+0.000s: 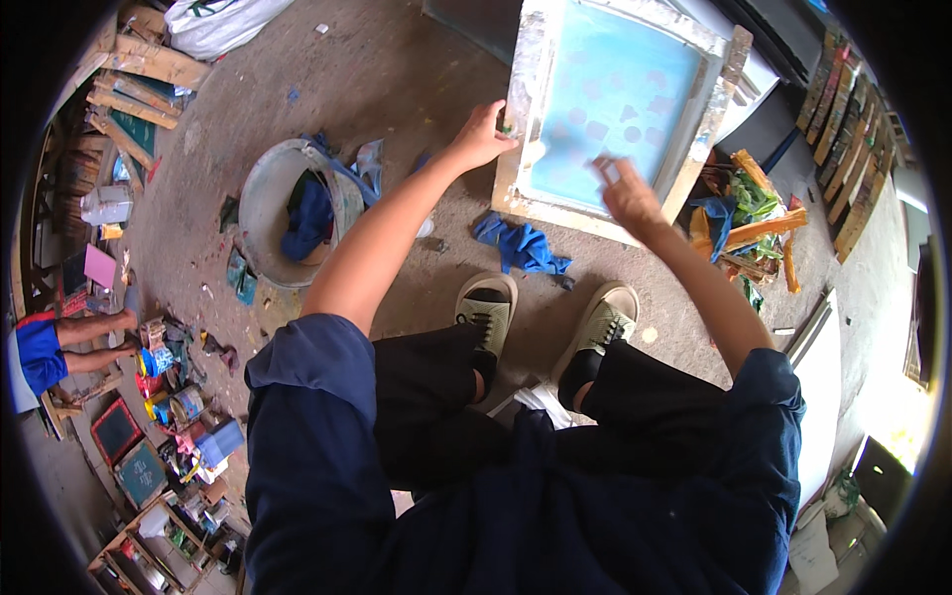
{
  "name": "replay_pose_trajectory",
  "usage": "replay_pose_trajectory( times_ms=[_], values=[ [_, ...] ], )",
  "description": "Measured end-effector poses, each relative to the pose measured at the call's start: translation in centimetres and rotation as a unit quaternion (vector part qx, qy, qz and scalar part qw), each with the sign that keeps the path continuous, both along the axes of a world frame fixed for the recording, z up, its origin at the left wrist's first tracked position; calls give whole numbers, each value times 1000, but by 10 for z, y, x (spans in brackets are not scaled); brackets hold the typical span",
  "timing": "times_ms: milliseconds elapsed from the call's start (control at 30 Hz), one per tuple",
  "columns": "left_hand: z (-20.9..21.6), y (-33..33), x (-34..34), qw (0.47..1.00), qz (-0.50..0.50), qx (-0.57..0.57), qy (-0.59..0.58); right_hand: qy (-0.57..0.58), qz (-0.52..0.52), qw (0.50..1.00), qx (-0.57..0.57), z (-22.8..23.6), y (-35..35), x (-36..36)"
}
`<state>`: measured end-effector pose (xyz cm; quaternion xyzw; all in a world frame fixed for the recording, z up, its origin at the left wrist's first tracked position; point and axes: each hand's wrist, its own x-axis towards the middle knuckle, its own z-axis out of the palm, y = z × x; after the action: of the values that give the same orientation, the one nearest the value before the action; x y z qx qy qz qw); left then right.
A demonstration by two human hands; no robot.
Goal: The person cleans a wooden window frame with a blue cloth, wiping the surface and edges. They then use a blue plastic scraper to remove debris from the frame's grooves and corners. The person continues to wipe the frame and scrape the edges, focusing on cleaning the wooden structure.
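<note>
Grips frame (pixel 528 79) with left hand (pixel 484 137), fingers bent; holds right hand (pixel 631 196) half-open over blue mesh (pixel 620 84); cannot tell if touching.

Frame (pixel 565 216): rough, paint-crusted wood. Panel (pixel 605 84): smooth, faintly glossy. Rag (pixel 531 248): matt cloth. Bucket (pixel 264 218): scuffed plastic.

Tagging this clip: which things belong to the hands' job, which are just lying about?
In the job, apparently:
framed blue screen (left hand at its edge, right hand over it)

Likely lying about:
crumpled blue cloth near the screen
round bucket
wood scraps
white sack
</note>
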<state>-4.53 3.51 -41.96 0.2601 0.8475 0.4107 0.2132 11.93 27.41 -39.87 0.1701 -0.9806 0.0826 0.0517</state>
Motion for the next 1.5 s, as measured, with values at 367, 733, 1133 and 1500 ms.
replay_pose_trajectory(
  times_ms=[367,733,1133,1500],
  values=[
    [-13,-31,12,996,-18,-78,-29,-127,93,983,-89,-82,-111,48],
    [48,-43,-8,983,-104,-121,86,-133,-100,934,-317,72,-57,11],
    [192,15,130,966,-159,204,25,-124,-215,804,-541,189,-58,41],
    [181,-14,122,958,-121,254,-53,-193,-125,836,-497,173,-52,40]
  ],
)
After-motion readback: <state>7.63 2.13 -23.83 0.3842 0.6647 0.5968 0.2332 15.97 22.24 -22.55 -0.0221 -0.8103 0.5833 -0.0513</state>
